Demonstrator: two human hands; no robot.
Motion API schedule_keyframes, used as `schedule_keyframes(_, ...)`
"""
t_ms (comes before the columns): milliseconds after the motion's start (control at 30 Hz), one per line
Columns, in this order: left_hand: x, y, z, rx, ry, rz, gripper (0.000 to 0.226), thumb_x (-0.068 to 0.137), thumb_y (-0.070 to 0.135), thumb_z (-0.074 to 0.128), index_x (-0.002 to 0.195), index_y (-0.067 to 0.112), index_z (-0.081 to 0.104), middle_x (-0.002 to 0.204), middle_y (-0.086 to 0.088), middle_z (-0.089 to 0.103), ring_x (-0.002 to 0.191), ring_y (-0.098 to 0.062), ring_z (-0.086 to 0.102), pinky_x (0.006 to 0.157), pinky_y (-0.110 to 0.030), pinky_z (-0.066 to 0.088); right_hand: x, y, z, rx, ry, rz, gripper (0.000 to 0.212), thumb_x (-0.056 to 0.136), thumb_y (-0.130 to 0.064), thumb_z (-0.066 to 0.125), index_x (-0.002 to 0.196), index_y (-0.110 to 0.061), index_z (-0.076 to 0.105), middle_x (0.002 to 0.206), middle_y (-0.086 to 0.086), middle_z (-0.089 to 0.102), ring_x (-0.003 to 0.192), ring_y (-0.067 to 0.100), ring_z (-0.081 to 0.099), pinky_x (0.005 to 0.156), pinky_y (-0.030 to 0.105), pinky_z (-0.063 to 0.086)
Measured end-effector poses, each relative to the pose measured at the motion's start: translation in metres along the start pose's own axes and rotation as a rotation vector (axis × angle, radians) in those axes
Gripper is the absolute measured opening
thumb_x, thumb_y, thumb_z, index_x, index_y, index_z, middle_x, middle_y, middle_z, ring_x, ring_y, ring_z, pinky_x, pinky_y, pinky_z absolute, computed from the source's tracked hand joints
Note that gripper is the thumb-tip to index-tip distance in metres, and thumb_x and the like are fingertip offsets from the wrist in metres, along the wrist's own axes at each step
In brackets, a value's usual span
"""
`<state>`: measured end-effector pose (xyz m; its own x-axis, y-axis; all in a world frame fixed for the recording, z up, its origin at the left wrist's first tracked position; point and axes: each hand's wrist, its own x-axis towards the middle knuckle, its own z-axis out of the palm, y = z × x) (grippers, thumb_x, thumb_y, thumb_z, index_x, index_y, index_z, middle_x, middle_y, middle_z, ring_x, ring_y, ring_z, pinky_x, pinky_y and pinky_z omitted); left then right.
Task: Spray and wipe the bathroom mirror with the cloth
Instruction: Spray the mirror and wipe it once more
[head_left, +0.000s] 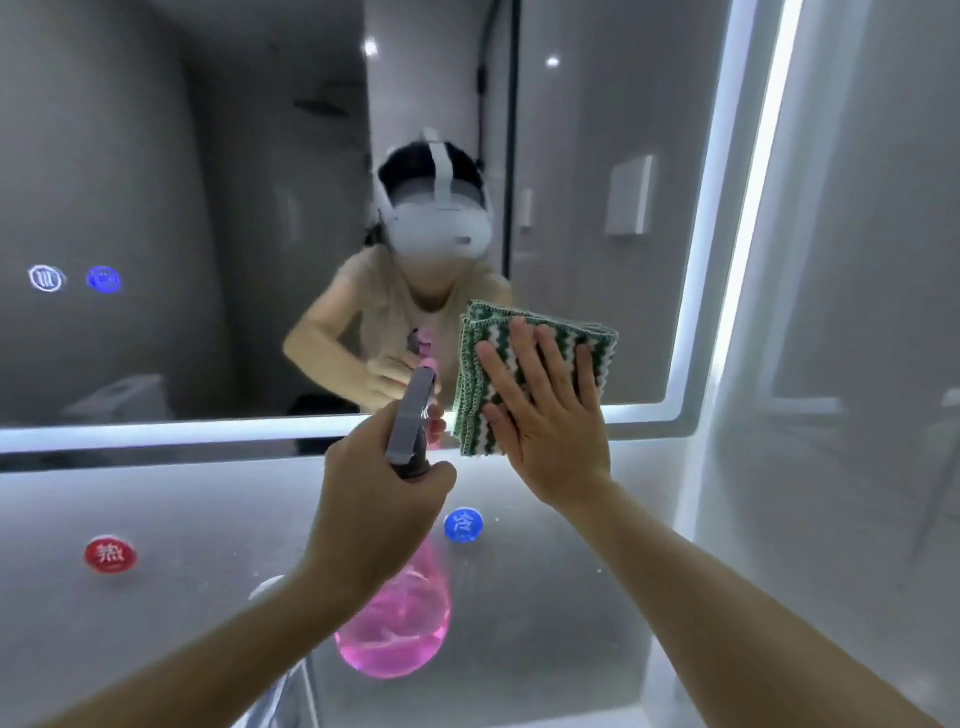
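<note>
- cloth (524, 364) lies flat against the mirror (208, 208), near the lower right corner of the glass, and its bottom edge hangs just over the lit strip (727, 218) that frames the mirror.
- right hand (545, 415) presses on the cloth with the palm and straight fingers (522, 353); the fingers are spread a little apart and point up, and they do not curl round the cloth.
- the cloth shows above the fingertips, to the left of the hand and a little to the right of it; the middle part is hidden under the hand.
- the cloth is folded in several layers, with green and white zigzag stripes, and the edges of the layers show at the left side and the top right corner.
- left hand (374, 499) grips the neck of a spray bottle (400, 613); the fingers are curled round it under the grey spray head (413, 421), just left of the cloth.
- the bottle is clear pink with pink liquid inside, and its body hangs below the hand.
- the spray head points toward the mirror and is near the glass; whether it touches the glass i cannot tell.
- in the mirror is the reflection of the person, with a white headset (441, 218) and a light shirt.
- two small lit icons (75, 279) show on the left part of the mirror.
- on the wall under the mirror are a red round label (110, 555) and a blue round label (464, 525), well apart.
</note>
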<state>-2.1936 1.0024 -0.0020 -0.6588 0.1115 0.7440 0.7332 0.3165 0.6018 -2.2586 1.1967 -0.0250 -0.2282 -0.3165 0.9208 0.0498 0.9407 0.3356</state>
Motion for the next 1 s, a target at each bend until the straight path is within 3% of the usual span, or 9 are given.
schedule_keyframes(133,-0.021,-0.008,0.015,0.033,-0.022,0.005,0.049,0.064,-0.012,0.063,0.061,0.032,0.043,0.047,0.020,0.047,0.048,-0.002,0.042,0.051,-0.006,0.034,-0.005,-0.002,0.003,-0.010,0.017,0.009,0.048,0.100,-0.039,0.028,0.146,-0.025,0.026,0.154,0.006,0.022,0.145,0.022,0.013,0.117,0.048,0.010)
schedule_keyframes(267,-0.029,-0.003,0.027,0.040,-0.056,0.014,0.033,0.065,-0.012,0.063,0.066,0.019,0.052,0.045,0.016,0.047,0.051,0.002,0.046,0.054,-0.003,0.036,-0.006,0.002,0.001,0.005,0.070,-0.025,0.048,0.100,-0.039,0.033,0.145,-0.025,0.030,0.151,0.006,0.025,0.141,0.024,0.025,0.116,0.048,0.015)
schedule_keyframes(367,-0.026,0.008,0.037,0.026,-0.066,0.034,0.021,0.065,-0.013,0.064,0.068,0.006,0.057,0.043,0.011,0.030,0.050,-0.006,0.042,0.054,-0.006,0.037,-0.012,0.017,-0.002,-0.008,0.069,-0.076,0.047,0.100,-0.039,0.035,0.144,-0.025,0.033,0.151,0.005,0.027,0.141,0.022,0.026,0.116,0.047,0.017)
schedule_keyframes(433,-0.023,0.012,0.044,0.024,-0.056,0.041,0.036,0.065,-0.012,0.063,0.057,0.017,0.043,0.046,0.011,0.030,0.045,-0.011,0.031,0.051,-0.009,0.036,-0.020,0.031,-0.004,-0.023,0.054,-0.072,0.045,0.101,-0.038,0.032,0.144,-0.025,0.033,0.151,0.005,0.027,0.141,0.022,0.025,0.115,0.048,0.018)
schedule_keyframes(500,-0.019,0.016,0.051,0.008,-0.047,0.040,0.049,0.065,-0.010,0.063,0.055,0.028,0.034,0.043,0.008,0.034,0.045,-0.011,0.032,0.051,-0.009,0.034,-0.030,0.046,-0.007,-0.043,0.037,-0.045,0.045,0.102,-0.038,0.029,0.145,-0.025,0.032,0.152,0.006,0.027,0.141,0.023,0.024,0.115,0.049,0.019)
schedule_keyframes(567,-0.016,0.019,0.056,-0.017,-0.052,0.045,0.050,0.065,-0.009,0.063,0.056,0.031,0.035,0.043,0.011,0.043,0.048,-0.007,0.041,0.051,-0.007,0.035,-0.036,0.059,-0.011,-0.055,0.017,-0.024,0.046,0.103,-0.039,0.027,0.146,-0.024,0.029,0.152,0.007,0.028,0.142,0.022,0.022,0.115,0.049,0.018)
schedule_keyframes(733,-0.009,0.029,0.065,-0.021,-0.049,0.068,0.040,0.069,-0.009,0.064,0.062,0.024,0.042,0.048,0.009,0.033,0.050,-0.004,0.041,0.052,-0.008,0.038,-0.036,0.063,-0.015,-0.050,0.001,-0.009,0.045,0.102,-0.039,0.027,0.145,-0.025,0.028,0.152,0.005,0.026,0.143,0.021,0.019,0.116,0.048,0.017)
schedule_keyframes(900,0.020,0.052,0.055,-0.073,-0.045,0.073,0.045,0.070,-0.007,0.064,0.066,0.033,0.042,0.049,0.005,0.036,0.047,-0.006,0.038,0.047,-0.015,0.036,0.041,0.074,-0.020,-0.044,0.053,0.153,0.049,0.101,-0.038,0.024,0.147,-0.021,0.028,0.153,0.010,0.029,0.143,0.025,0.021,0.115,0.050,0.019)
schedule_keyframes(1000,0.062,0.073,0.038,-0.139,0.008,0.059,0.028,0.069,0.001,0.065,0.067,0.026,0.052,0.052,-0.002,0.048,0.048,-0.010,0.045,0.052,-0.026,0.045,0.104,0.094,-0.029,-0.059,0.083,0.148,0.050,0.099,-0.037,0.029,0.146,-0.018,0.032,0.152,0.011,0.030,0.142,0.026,0.023,0.114,0.051,0.019)
